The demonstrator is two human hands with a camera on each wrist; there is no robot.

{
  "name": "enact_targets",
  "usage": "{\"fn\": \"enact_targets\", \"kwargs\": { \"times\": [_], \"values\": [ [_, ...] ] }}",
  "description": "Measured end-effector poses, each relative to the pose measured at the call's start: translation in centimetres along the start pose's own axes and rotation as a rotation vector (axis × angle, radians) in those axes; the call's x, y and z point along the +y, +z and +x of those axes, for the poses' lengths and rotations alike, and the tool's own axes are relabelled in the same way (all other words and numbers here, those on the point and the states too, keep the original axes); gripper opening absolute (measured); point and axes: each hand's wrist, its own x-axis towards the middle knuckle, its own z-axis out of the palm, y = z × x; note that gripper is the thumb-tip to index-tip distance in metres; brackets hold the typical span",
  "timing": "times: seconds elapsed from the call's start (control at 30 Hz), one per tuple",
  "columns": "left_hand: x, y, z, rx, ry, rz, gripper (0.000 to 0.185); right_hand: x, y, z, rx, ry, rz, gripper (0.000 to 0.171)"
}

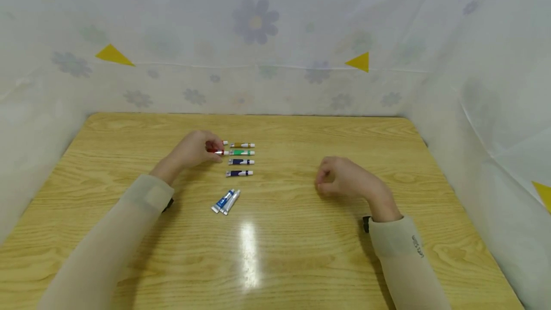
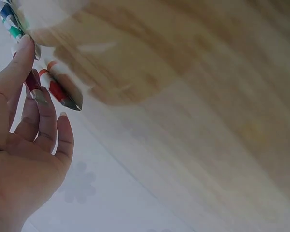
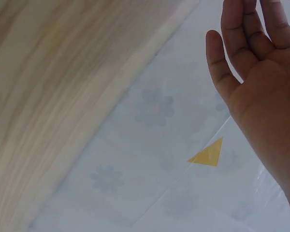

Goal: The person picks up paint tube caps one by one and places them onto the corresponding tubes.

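Note:
My left hand (image 1: 195, 149) pinches a dark red paint tube (image 2: 33, 81) between thumb and fingers, close over the table. Just beyond it lies a bright red paint tube (image 2: 57, 89), mostly hidden by the hand in the head view. Right beside the held tube's white cap, a column of tubes runs toward me: an ochre tube (image 1: 241, 145), a green tube (image 1: 238, 153) and two dark violet-blue tubes (image 1: 237, 161). My right hand (image 1: 346, 176) hovers over the table's right half, fingers loosely curled, holding nothing.
Nearer to me, a blue tube (image 1: 224, 200) and a silvery-white tube (image 1: 232, 202) lie slanted together in a small pile. The wood-grain table (image 1: 292, 252) ends at a flowered white curtain (image 1: 267, 85) with yellow triangles (image 1: 360, 62) on it.

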Motion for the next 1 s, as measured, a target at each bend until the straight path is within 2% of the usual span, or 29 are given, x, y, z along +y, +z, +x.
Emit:
{"fn": "enact_targets", "kwargs": {
  "times": [0.27,1.0],
  "values": [
    [-0.27,0.07,0.09,0.013,0.009,0.019,0.015,-0.49,-0.12,-0.21,0.040,0.000,0.017,0.005],
    [-0.91,-0.29,-0.13,0.018,-0.009,0.069,0.014,-0.86,-0.09,0.01,0.042,0.025,0.049,0.006]
  ]
}}
